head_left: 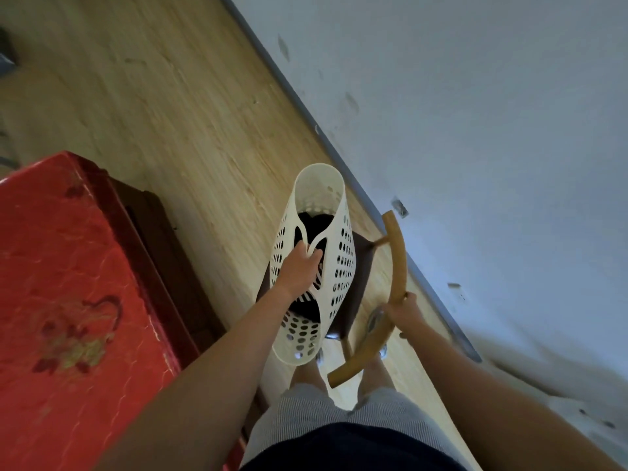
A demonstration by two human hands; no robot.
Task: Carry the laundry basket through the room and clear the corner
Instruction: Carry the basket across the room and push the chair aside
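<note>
A white perforated laundry basket [341,239] hangs in front of me, squeezed narrow, with dark clothes inside. My left hand [299,268] is shut on both its handles, gathered together. Under and beside the basket is a chair with a dark seat [360,266] and a curved wooden backrest [396,263]. My right hand [404,309] grips that backrest near its middle. The chair sits between my legs and the wall.
A bed with a red patterned cover [68,283] and a dark wooden frame [163,253] runs along my left. A white wall [475,130] with a grey baseboard [326,144] runs along my right. Wooden floor [170,107] stretches ahead between them.
</note>
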